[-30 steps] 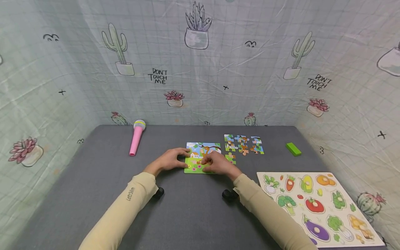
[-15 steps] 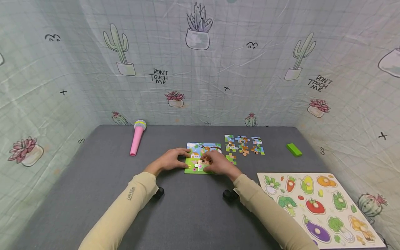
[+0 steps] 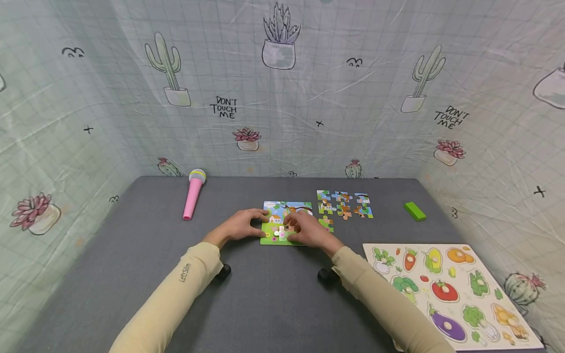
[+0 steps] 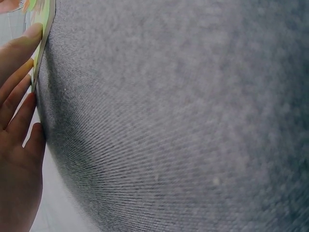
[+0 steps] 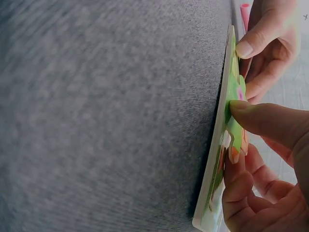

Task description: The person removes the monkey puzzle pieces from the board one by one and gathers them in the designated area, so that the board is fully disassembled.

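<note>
A small picture puzzle board (image 3: 272, 211), with a house, grass and flowers, lies flat in the middle of the table. My left hand (image 3: 240, 225) rests at its left edge, thumb on the near corner and fingers farther up the side. Over the board's lower middle, my right hand (image 3: 312, 230) pinches a green jigsaw piece (image 5: 235, 131) between thumb and fingers. In the right wrist view this piece stands tilted up from the board face. The right fingers hide part of the picture. Just right of the board lie several loose jigsaw pieces (image 3: 325, 207).
A pink toy microphone (image 3: 192, 198) lies at the back left. Toward the back right is a green block (image 3: 415, 211). A large vegetable puzzle board (image 3: 423, 299) covers the front right, partly under the right sleeve. A cactus-print cloth (image 3: 282, 98) hangs behind the grey table (image 3: 265, 304).
The jigsaw piece in my right fingers has come into sight, its pale tab showing over the board. The left hand has stayed at the board's edge.
</note>
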{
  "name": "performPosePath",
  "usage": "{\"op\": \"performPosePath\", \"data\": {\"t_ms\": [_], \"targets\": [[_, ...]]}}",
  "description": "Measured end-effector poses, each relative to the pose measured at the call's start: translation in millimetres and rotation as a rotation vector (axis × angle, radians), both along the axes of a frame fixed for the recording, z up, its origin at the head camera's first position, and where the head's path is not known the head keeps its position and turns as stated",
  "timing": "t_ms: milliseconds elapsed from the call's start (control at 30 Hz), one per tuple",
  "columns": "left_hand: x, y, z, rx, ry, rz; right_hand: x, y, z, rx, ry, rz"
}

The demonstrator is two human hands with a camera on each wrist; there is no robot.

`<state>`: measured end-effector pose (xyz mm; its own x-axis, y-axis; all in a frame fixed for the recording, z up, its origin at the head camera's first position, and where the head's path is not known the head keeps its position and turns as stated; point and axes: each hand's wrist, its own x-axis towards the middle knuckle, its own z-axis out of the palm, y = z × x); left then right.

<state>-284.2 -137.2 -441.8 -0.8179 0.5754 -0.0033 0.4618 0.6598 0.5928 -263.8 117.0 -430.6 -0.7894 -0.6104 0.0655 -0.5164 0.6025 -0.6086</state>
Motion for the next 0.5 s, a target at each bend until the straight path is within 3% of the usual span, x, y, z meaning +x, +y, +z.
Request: {"op": "performPosePath", "data": {"t_ms": [500], "targets": [[1.6,0.0,1.7,-0.010,-0.009,-0.001,-5.1,7.5,-1.0,-0.061,-0.070,0.032]]}}
